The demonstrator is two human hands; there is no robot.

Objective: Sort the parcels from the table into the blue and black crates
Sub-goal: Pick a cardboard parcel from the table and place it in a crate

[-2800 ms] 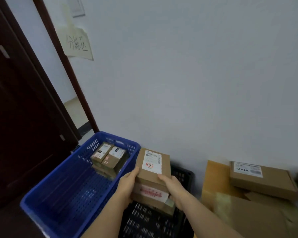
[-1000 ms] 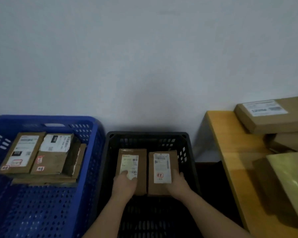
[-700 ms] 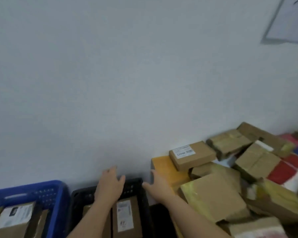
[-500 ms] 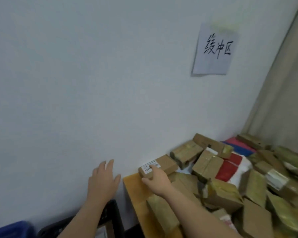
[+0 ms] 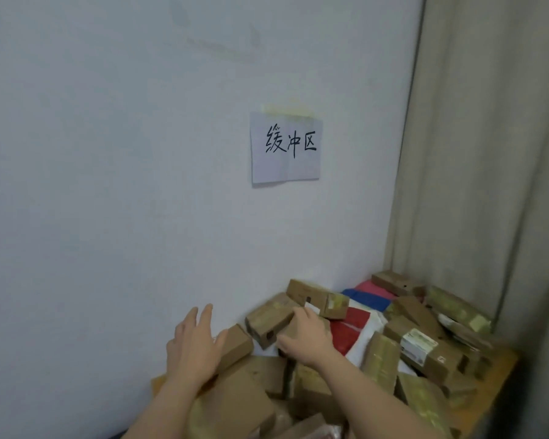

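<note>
Right grip: right hand (image 5: 305, 335) reaches into the pile, fingers curled over the near end of a brown cardboard box (image 5: 268, 321); whether it truly grasps the box cannot be told.
Left grip: left hand (image 5: 195, 343) holds nothing, fingers straight and spread, hovering over a small plain carton (image 5: 236, 345) at the left edge of the pile.
Gripped box: oblong, matte kraft card, yellowish tape over its end, tilted on the heap.
Parcels: heap of parcels (image 5: 377, 359) on the table, mostly rectangular cardboard boxes wrapped in glossy yellow-tinted tape, lying at all angles.
Soft parcels: red and white plastic mailer (image 5: 354, 335) just right of the right hand; blue mailer (image 5: 366, 297) and pink mailer (image 5: 370, 285) farther back.
Labels: white shipping label (image 5: 417, 343) on a box at the right, print too blurred to read.
Table: wooden table (image 5: 501, 372), orange-brown edge showing at the right.
Wall sign: paper sheet (image 5: 286, 147) taped to the pale wall, handwritten "缓冲区".
Right side: beige pleated curtain (image 5: 488, 153).
</note>
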